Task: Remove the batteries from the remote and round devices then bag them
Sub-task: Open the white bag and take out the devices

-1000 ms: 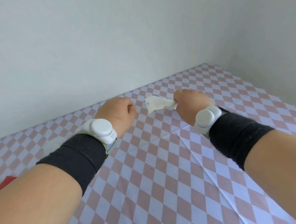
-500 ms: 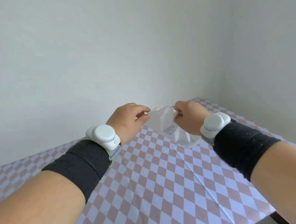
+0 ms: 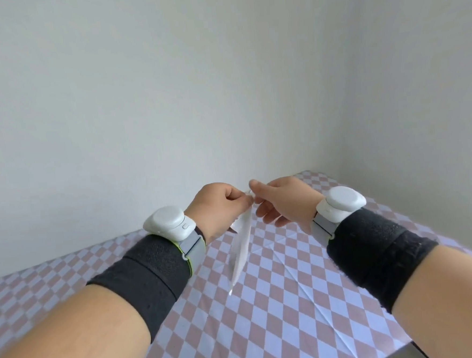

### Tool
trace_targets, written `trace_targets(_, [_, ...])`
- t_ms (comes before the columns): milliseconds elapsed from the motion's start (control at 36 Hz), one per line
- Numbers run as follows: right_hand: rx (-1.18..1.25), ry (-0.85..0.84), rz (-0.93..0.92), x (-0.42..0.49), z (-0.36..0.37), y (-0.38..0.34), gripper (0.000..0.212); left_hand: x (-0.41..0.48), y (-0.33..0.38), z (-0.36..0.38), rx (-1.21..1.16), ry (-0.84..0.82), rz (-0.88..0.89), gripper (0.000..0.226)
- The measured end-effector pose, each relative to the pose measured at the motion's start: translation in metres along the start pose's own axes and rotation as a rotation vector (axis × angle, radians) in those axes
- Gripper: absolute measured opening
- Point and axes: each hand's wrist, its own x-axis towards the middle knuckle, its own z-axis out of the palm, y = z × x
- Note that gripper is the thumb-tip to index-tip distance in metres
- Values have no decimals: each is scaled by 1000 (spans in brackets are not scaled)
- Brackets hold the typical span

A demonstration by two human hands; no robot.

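Note:
A small clear plastic bag [image 3: 240, 248] hangs edge-on in the air above the table, its lower tip pointing down. My left hand [image 3: 222, 207] pinches the bag's top edge between thumb and fingers. My right hand [image 3: 284, 200] pinches the same top edge from the other side, its lower fingers spread. Both hands meet at the bag's mouth, held well above the table. The remote, the round devices and the batteries are out of view.
The table [image 3: 279, 301] has a pink-and-white checked cloth and stands in a corner between two plain walls. Its right front edge [image 3: 408, 345] shows at the lower right. White trackers and dark bands sit on both wrists.
The view has tilted up toward the wall. The bag went from crumpled in my right hand to held by both hands, and now hangs narrow and edge-on with the hands closer together.

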Motion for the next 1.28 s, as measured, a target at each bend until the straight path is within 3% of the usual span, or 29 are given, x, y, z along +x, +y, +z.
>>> trace_targets(83, [89, -82, 25, 0, 1, 0, 49, -2, -1, 2, -71, -39, -16, 30])
trace_targets(194, [179, -131, 9, 4, 2, 3, 30, -4, -4, 0, -131, -82, -30, 17])
trace_targets(472, [177, -66, -35, 4, 9, 5, 23, -4, -16, 8, -332, -39, -158, 35])
trace_targets(556, [133, -30, -26, 5, 7, 6, 23, -3, -16, 9, -240, 2, -166, 30])
trace_targets(694, [-145, 4, -35, 3, 8, 7, 19, -3, -15, 10, 156, 34, -62, 40])
trace_targets(861, [-227, 22, -34, 3, 5, 7, 18, -1, -11, 17, 228, 48, -79, 46])
trace_targets(1000, [-263, -23, -41, 3, 0, 11, 22, 1, -14, 15, 220, -4, -85, 31])
trace_targets(1139, [-259, -30, -32, 5, -3, 16, 21, 0, -15, 18, 130, -202, -136, 18])
trace_targets(1278, [-463, 12, 22, 4, -6, 17, 26, 3, -12, 10, 344, -91, -140, 21])
